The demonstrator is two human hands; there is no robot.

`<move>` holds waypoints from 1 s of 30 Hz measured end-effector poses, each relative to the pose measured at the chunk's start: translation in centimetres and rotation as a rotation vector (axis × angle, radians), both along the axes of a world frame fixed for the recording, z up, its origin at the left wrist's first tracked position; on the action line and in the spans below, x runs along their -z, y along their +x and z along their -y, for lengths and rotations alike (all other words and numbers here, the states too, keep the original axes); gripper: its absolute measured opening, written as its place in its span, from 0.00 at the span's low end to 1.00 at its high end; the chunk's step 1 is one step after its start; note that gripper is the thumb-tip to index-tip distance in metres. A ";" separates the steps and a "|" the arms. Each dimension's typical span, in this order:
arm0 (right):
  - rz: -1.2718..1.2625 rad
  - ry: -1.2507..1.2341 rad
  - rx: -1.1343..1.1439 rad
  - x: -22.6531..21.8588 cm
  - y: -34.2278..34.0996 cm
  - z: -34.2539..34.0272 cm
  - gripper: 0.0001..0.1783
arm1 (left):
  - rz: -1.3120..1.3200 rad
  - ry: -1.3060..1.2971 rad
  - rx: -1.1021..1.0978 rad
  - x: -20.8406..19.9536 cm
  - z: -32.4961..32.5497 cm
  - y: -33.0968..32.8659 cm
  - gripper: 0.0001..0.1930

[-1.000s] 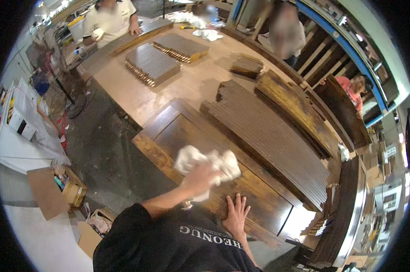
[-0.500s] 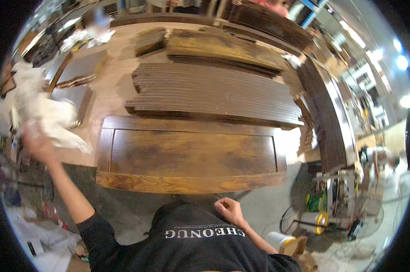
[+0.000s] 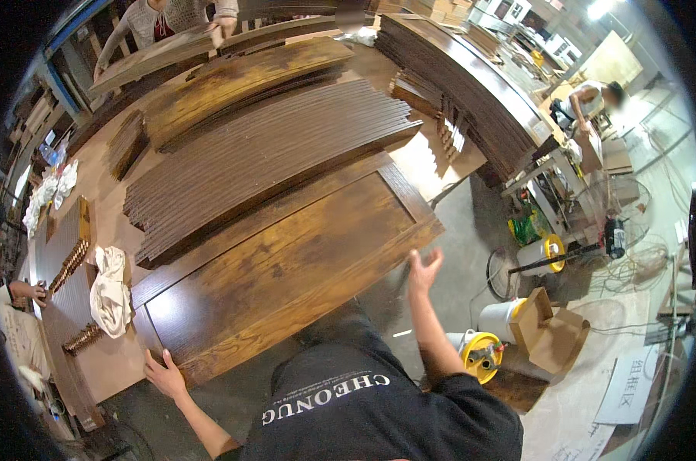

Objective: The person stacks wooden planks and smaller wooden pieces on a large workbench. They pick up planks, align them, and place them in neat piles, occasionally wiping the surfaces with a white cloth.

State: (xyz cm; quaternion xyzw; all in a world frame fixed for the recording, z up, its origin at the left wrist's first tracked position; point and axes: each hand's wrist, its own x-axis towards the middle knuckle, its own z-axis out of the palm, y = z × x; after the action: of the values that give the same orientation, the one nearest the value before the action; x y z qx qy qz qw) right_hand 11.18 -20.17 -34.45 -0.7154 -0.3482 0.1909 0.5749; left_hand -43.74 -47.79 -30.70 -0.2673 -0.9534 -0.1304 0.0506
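Panel (image 3: 286, 265): glossy, smooth wood. Rag (image 3: 111, 300): matt cloth. Stacked strips (image 3: 271, 146): ridged wood. Box (image 3: 549, 334): matt cardboard.

The panel (image 3: 286, 265) lies before me, jutting past the near edge of the table (image 3: 121, 374); my left hand (image 3: 165, 374) is at its left end, my right (image 3: 425, 274) by its right. Behind it lie a strip stack (image 3: 271, 161), then a board pile (image 3: 248, 81). To its left is a cloth (image 3: 111, 296); buckets (image 3: 500, 317) stand off to my right.
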 end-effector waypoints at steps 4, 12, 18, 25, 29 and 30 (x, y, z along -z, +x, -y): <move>0.624 -0.131 -0.266 -6.0 5.1 -7.8 0.34 | 0.140 0.110 -0.144 -0.2 2.1 0.2 0.32; 0.612 -0.730 -0.495 -7.8 5.3 -10.9 0.49 | 0.525 1.341 -0.568 -0.1 2.4 4.6 0.32; 0.582 -0.649 -0.365 -7.2 8.5 -6.1 0.43 | 0.922 1.589 -0.536 2.4 5.6 3.8 0.30; 0.283 -0.215 -0.160 -7.5 16.8 -7.1 0.38 | 0.912 1.862 -0.589 -4.8 -1.2 10.5 0.33; 0.103 0.033 -0.163 -10.9 22.6 -8.7 0.32 | 1.521 1.819 -0.116 -7.8 -12.4 15.2 0.26; -0.041 0.067 -0.139 -13.0 23.7 -8.5 0.30 | 1.583 1.798 0.016 -8.0 -15.7 16.7 0.25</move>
State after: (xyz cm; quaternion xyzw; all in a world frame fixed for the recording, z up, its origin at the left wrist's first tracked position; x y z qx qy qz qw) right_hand 34.91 -11.70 -21.47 -0.6655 -0.3916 0.2333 0.5910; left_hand -27.06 -32.10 -22.69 0.0124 -0.2857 -0.8787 -0.3823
